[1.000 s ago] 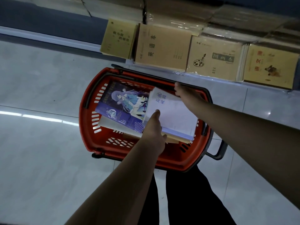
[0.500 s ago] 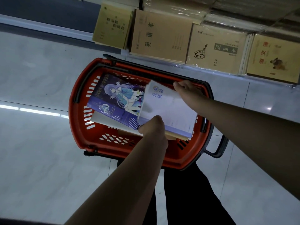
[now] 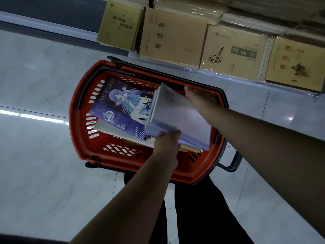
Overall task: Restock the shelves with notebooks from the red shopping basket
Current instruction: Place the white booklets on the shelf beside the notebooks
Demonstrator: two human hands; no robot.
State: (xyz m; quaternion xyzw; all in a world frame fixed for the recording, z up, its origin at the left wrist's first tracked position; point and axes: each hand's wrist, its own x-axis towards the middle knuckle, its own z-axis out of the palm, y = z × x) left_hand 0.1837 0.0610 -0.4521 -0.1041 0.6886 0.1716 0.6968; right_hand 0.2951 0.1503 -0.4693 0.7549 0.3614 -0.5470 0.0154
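Observation:
A red shopping basket (image 3: 84,138) stands on the floor below the shelf. Inside lies a purple notebook (image 3: 121,106) with an anime figure on its cover, on top of other notebooks. A stack of white notebooks (image 3: 177,118) is tilted up above the basket's right half. My left hand (image 3: 167,145) grips the stack's near edge, and my right hand (image 3: 198,101) holds its far edge. The shelf (image 3: 228,76) above carries rows of tan and yellow notebooks (image 3: 172,37).
Pale tiled floor (image 3: 40,155) lies to the left and right of the basket. A dark basket handle (image 3: 232,164) sticks out at the right. My dark trouser legs (image 3: 198,213) are below the basket. A dark wall strip (image 3: 52,13) runs at the upper left.
The white stack has risen and tilted more steeply, its left edge lifted off the purple notebook. Both hands moved with it.

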